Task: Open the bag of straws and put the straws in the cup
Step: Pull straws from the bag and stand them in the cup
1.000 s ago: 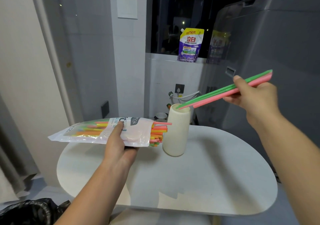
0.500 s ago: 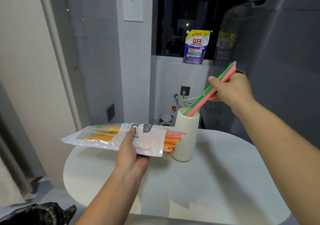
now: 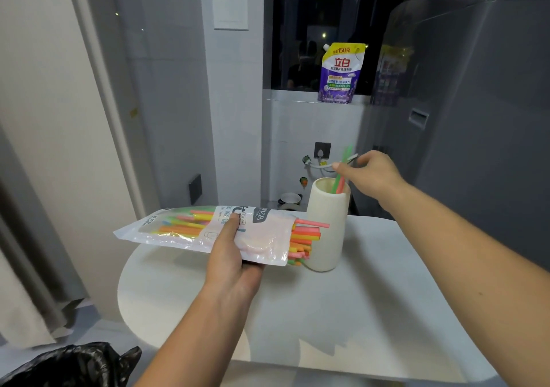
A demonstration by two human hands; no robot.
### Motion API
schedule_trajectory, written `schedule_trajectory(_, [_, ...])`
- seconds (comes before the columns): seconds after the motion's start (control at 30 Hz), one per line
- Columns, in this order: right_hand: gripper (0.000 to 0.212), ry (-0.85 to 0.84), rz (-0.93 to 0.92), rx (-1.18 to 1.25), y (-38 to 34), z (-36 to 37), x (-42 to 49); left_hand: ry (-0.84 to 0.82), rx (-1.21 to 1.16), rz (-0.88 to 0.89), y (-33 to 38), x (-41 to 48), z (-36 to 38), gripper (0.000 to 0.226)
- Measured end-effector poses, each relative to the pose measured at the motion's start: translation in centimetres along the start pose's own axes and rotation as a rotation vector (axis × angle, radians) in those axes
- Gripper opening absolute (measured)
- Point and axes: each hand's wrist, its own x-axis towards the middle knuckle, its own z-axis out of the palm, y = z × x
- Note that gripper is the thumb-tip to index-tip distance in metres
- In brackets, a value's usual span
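Our left hand (image 3: 230, 260) grips the bag (image 3: 208, 231) from below, thumb pressed on top, bag held level above the table (image 3: 372, 312); loose straws (image 3: 303, 237) poke out its open end just right of that hand, beside the cup (image 3: 326, 231). Our right hand (image 3: 373, 172) hovers above the cup, fingers loosely spread by the green and pink straws (image 3: 340, 175) standing inside; we cannot tell whether it touches them.

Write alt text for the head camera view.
A person's right hand lowers a green straw and a pink straw into a cream cup on a white table. The left hand holds an opened bag of straws beside it.
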Motion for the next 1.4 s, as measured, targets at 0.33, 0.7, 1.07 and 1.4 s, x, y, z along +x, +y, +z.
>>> schedule_trajectory(0.33, [0.035, 0.202, -0.036, 0.178, 0.4, -0.2, -6.1, -0.010, -0.014, 0.007, 0.1, -0.1, 0.2, 0.037])
schedule_trajectory(0.7, [0.011, -0.168, -0.129, 0.314, 0.8, 3.5, -14.3, -0.016, 0.023, 0.039, -0.1, -0.1, -0.2, 0.044])
schedule_trajectory(1.07, [0.008, -0.152, -0.067, 0.470, 1.1, 2.5, -14.0, 0.016, -0.017, 0.078, 1.1, 0.1, -0.5, 0.040])
schedule_trajectory(1.4, [0.012, -0.206, 0.072, 0.768, 1.8, 2.8, -13.8, 0.021, -0.009, 0.092, 0.8, -0.4, -0.2, 0.043])
